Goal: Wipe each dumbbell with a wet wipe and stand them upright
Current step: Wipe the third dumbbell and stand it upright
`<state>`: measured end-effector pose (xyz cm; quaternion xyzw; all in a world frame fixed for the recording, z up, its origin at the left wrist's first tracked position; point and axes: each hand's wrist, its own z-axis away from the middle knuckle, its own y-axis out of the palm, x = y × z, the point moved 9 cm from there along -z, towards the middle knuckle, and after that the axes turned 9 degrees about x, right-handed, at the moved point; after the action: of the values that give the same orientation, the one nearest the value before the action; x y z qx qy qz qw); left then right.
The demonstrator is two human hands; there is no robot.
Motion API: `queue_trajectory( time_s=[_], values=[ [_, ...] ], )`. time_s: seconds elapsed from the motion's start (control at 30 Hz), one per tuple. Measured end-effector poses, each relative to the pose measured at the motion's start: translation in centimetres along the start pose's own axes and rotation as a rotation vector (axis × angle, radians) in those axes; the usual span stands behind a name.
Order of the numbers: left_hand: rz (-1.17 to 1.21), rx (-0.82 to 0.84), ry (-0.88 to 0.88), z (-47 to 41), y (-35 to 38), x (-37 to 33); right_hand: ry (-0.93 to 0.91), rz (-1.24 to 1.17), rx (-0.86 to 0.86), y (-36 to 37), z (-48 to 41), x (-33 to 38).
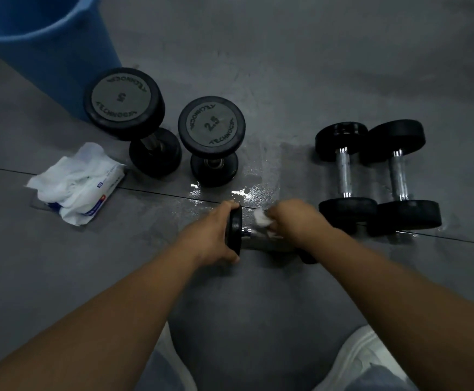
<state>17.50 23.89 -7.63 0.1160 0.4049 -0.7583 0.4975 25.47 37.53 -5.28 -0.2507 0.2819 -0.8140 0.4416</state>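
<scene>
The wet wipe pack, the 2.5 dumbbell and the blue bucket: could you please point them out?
wet wipe pack (104, 190), head view, printed wrapper.
2.5 dumbbell (212, 125), head view, top face.
blue bucket (69, 66), head view, outer wall.

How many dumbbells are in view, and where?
5. Upright: dumbbell marked 5 by the bucket, dumbbell marked 2.5 beside it. Lying at right: inner dumbbell, outer dumbbell. Held dumbbell: left hand grips its end, right hand holds wet wipe on its handle. None looks hidden.

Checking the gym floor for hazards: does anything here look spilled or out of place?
Yes. A wet patch glistens on the grey floor between the upright 2.5 dumbbell and the dumbbell being wiped, a likely slip risk. Loose wipes also spill out of their pack.
</scene>
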Motion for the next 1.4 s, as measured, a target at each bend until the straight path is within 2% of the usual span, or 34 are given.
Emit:
queue_trajectory(
  time_s=[0.17,0.3,0.43,0.63,0.77,0.87,0.97,1.1,1.23,1.4],
  values=[
    [-0.001,0.015,-0.003,-0.2,0.0,0.1,-0.013,0.282,-0.022,2.7,1.2,0.8],
    [0.000,-0.001,-0.005,0.0,0.1,0.2,0.030,0.261,-0.059,0.4,1.0,0.1],
    [0.000,0.014,0.002,-0.2,-0.1,0.0,0.103,0.379,-0.087,2.2,2.1,-0.3],
    [0.033,0.012,0.024,-0.2,0.0,0.1,0.015,0.439,-0.091,1.3,1.8,-0.6],
    [0.012,0.018,0.009,-0.1,-0.2,-0.2,0.132,0.424,-0.068,2.9,1.9,-1.7],
    [0.013,0.011,0.008,0.1,0.1,0.1,0.068,0.455,-0.023,2.3,1.4,-2.1],
    [0.016,0.011,0.013,-0.2,-0.1,0.2,-0.001,0.525,-0.114,1.6,2.0,-2.6],
    [0.010,0.018,0.000,-0.1,-0.2,0.1,0.070,0.392,-0.084,2.9,1.9,-1.9],
    [0.034,0.005,0.022,0.0,0.3,0.4,-0.044,0.380,-0.214,1.7,1.9,0.3],
    [0.083,0.002,0.049,0.5,1.0,0.4,0.096,0.336,-0.144,3.1,2.0,-1.9]
  ],
)
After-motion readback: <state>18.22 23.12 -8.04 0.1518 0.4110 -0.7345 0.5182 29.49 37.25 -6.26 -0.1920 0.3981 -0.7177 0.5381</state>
